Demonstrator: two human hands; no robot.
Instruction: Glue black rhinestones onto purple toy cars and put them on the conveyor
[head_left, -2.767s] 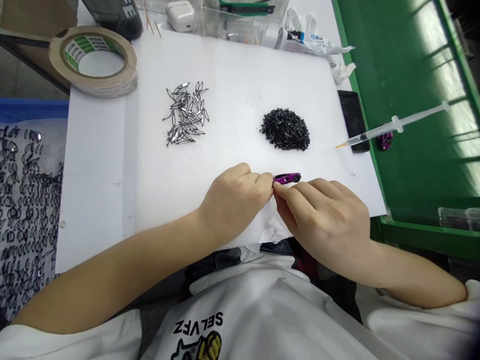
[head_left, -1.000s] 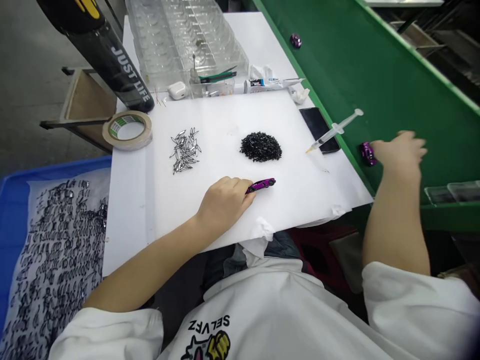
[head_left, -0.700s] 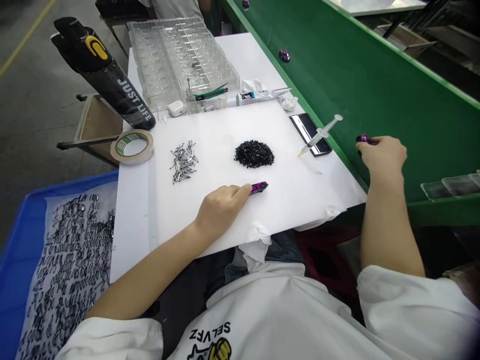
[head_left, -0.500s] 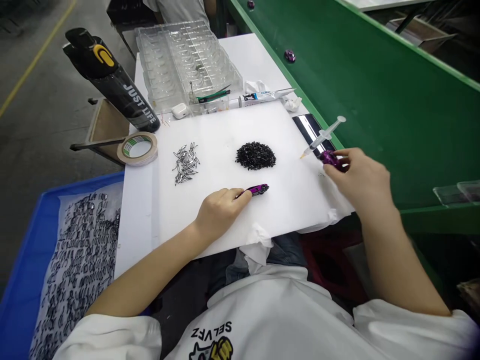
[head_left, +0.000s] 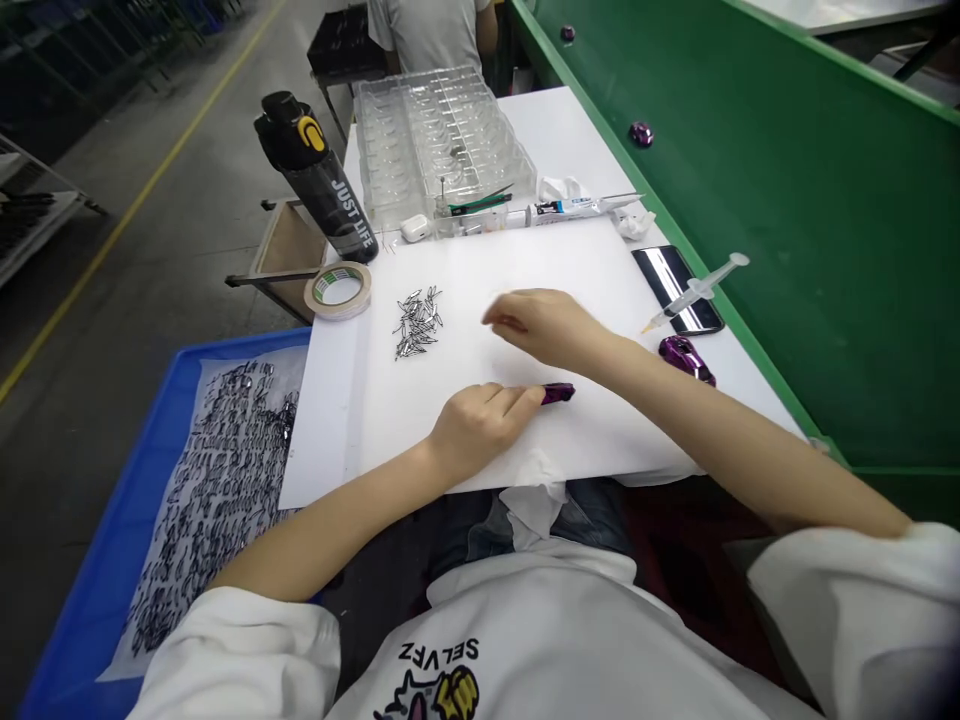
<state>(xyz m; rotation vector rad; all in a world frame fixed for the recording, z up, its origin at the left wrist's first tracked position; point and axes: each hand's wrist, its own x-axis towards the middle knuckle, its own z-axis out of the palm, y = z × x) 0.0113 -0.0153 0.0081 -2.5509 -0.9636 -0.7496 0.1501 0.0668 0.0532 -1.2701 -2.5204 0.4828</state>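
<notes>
My left hand (head_left: 484, 425) is closed around a small purple toy car (head_left: 559, 393), held just above the white work board (head_left: 450, 450); only the car's end shows past the fingertips. Over the middle of the board, my right hand (head_left: 544, 325) has loosely bent fingers pointing left, with nothing visible in them. It covers the spot where a heap of black pieces lay. Left of its fingertips is a loose pile of thin silvery, dark-edged pieces (head_left: 418, 322). A second purple toy car (head_left: 686, 360) stands on the right side, beyond my right forearm.
A syringe (head_left: 694, 292) rests across a phone (head_left: 679, 290) at the right. Clear plastic trays (head_left: 442, 140), a glue tube (head_left: 574, 207), a tape roll (head_left: 337, 290) and a bottle (head_left: 322, 180) stand around the board. A blue bin (head_left: 180, 400) is at lower left; a green conveyor (head_left: 787, 200) runs right.
My right hand has let go of the purple car at the right and swung left over the board, hiding the black heap. My left hand still holds its car. The view has shifted.
</notes>
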